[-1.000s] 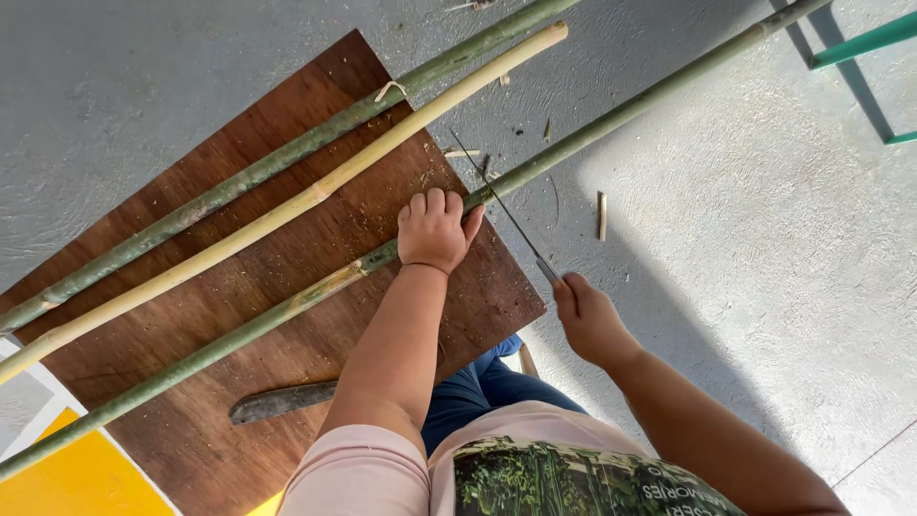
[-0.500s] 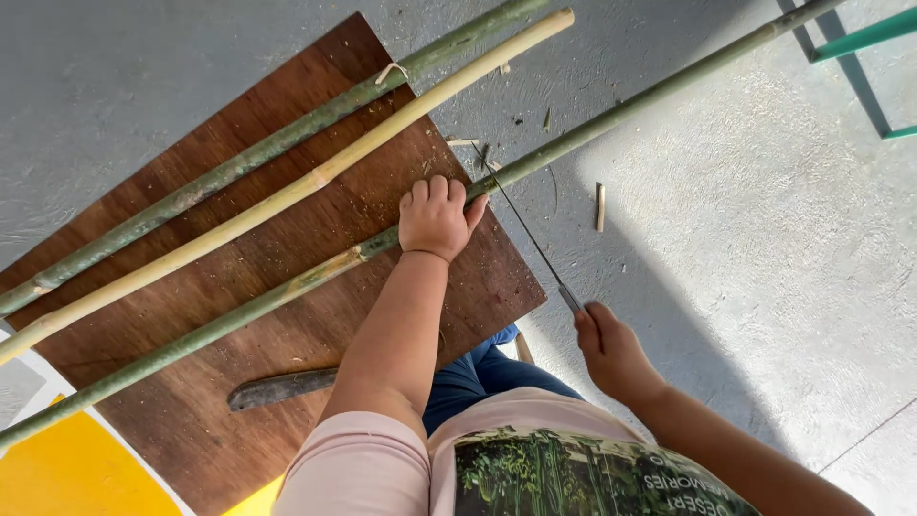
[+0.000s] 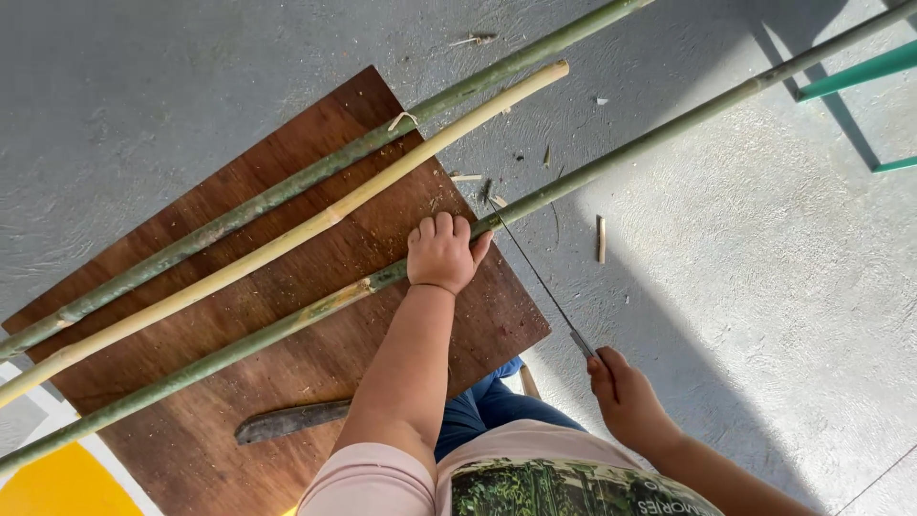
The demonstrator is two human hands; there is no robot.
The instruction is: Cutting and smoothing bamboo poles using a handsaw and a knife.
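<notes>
**Sawing a green pole**

Pressing down, the left hand [image 3: 441, 253] curls its fingers [image 3: 444, 227] over the green pole [image 3: 611, 162], pinning it to the brown board [image 3: 315, 363]. The right hand [image 3: 626, 397] is clenched on the saw [image 3: 535, 277] handle (thin blade), whose tip meets the pole just beside the left fingertips.

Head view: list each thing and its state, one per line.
Left hand: pressing the green bamboo pole down.
Right hand: gripping the saw handle.
Green bamboo pole: across the board's edge, saw blade on it.
Saw: blade against the pole.
Yellow pole: lying loose.
Knife: lying unused on wooden board.
</notes>
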